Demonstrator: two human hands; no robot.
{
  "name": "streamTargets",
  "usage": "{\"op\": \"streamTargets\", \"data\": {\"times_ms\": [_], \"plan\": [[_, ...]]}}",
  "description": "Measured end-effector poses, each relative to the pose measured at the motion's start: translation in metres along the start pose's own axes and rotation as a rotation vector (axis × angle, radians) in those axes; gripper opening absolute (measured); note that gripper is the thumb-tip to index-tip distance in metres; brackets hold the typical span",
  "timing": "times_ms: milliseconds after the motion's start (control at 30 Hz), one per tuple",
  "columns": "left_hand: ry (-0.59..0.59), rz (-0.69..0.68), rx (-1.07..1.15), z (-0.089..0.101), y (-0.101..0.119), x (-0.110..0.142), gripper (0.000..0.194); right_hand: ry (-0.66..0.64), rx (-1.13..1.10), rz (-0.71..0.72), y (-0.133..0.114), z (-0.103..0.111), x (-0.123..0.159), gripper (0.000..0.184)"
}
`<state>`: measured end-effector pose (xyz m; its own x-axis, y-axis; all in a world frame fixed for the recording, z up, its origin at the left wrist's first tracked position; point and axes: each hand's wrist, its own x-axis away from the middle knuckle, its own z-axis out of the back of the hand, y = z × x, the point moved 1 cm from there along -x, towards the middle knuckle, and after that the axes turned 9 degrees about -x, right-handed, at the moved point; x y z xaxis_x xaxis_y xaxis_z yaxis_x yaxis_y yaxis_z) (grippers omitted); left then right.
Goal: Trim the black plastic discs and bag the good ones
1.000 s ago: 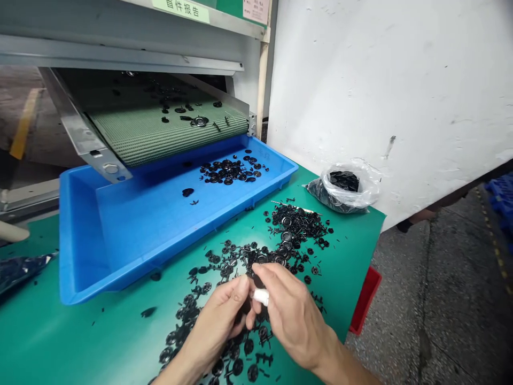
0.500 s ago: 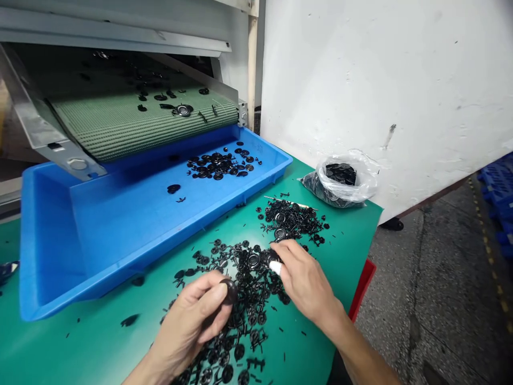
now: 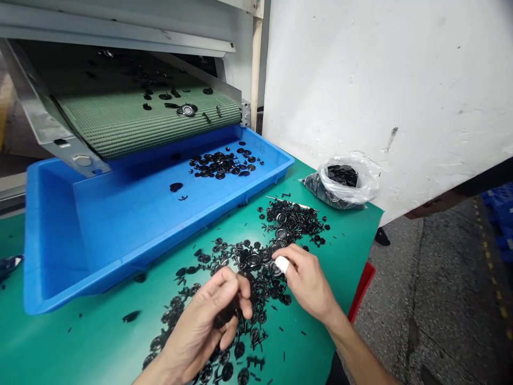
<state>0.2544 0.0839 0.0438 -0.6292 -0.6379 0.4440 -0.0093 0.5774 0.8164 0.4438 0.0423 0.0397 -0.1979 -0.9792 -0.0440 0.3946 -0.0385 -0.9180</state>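
Two hands of yours were over the heap of black plastic parts [image 3: 252, 260]: your left hand [image 3: 204, 321] curled its fingers [image 3: 236, 286] around a dark piece [image 3: 226, 315] they mostly hid, and your right hand [image 3: 308, 283] bunched its taped fingertips [image 3: 282, 263] against the heap, whether pinching anything I could not tell, near the blue tray [image 3: 120, 235].

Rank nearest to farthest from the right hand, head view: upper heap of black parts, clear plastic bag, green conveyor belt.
From the right hand:
1. Upper heap of black parts: just ahead, on the green table.
2. Clear plastic bag: ahead, by the wall.
3. Green conveyor belt: far ahead, left.
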Motion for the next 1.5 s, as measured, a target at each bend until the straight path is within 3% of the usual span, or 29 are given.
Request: {"op": "streamTargets", "data": {"times_ms": [100, 167, 300, 433, 533, 633, 700, 767, 867, 1033, 1167, 1333, 1500], "plan": [[0.022, 0.005, -0.241, -0.009, -0.010, 0.002, 0.026, 0.054, -0.324, -0.152, -0.005, -0.023, 0.015, 0.024], [0.060, -0.072, -0.426, -0.013, -0.015, 0.006, 0.030, 0.068, -0.402, -0.118, -0.009, -0.036, 0.028, 0.025], [0.105, -0.331, -0.815, -0.009, -0.014, 0.014, 0.033, -0.059, -0.251, -0.020, -0.015, -0.034, 0.044, 0.031], [-0.055, -0.565, -1.029, 0.002, 0.002, 0.017, 0.021, -0.305, -0.069, 0.042, -0.019, -0.010, 0.043, 0.024], [-0.200, -0.496, -1.222, 0.006, 0.009, 0.019, 0.022, -0.399, -0.012, 0.117, -0.022, -0.006, 0.039, 0.021], [-0.278, -0.363, -1.384, 0.004, 0.007, 0.022, 0.027, -0.389, -0.141, -0.019, -0.022, -0.015, 0.039, 0.024], [-0.252, -0.309, -1.395, 0.001, 0.003, 0.024, 0.030, -0.310, -0.216, -0.115, -0.019, -0.022, 0.039, 0.023], [-0.209, -0.255, -1.354, 0.000, -0.001, 0.023, 0.031, -0.278, -0.255, -0.140, -0.015, -0.023, 0.036, 0.021], [-0.145, -0.205, -1.193, 0.004, 0.002, 0.016, 0.036, -0.368, -0.202, -0.080, -0.010, -0.017, 0.022, 0.022], [-0.102, -0.107, -0.597, 0.024, 0.015, 0.000, 0.039, -0.249, 0.302, 0.174, -0.011, -0.013, -0.018, 0.032], [-0.039, -0.102, -0.175, 0.032, 0.016, -0.004, 0.033, -0.318, 0.592, 0.162, -0.014, -0.024, -0.033, 0.026], [-0.001, -0.102, 0.127, 0.027, 0.012, -0.005, 0.028, -0.233, 0.352, 0.230, -0.008, -0.020, -0.030, 0.026], [0.048, -0.065, 0.198, 0.020, 0.014, -0.005, 0.019, -0.111, 0.107, 0.173, 0.001, -0.006, -0.019, 0.023]]}}
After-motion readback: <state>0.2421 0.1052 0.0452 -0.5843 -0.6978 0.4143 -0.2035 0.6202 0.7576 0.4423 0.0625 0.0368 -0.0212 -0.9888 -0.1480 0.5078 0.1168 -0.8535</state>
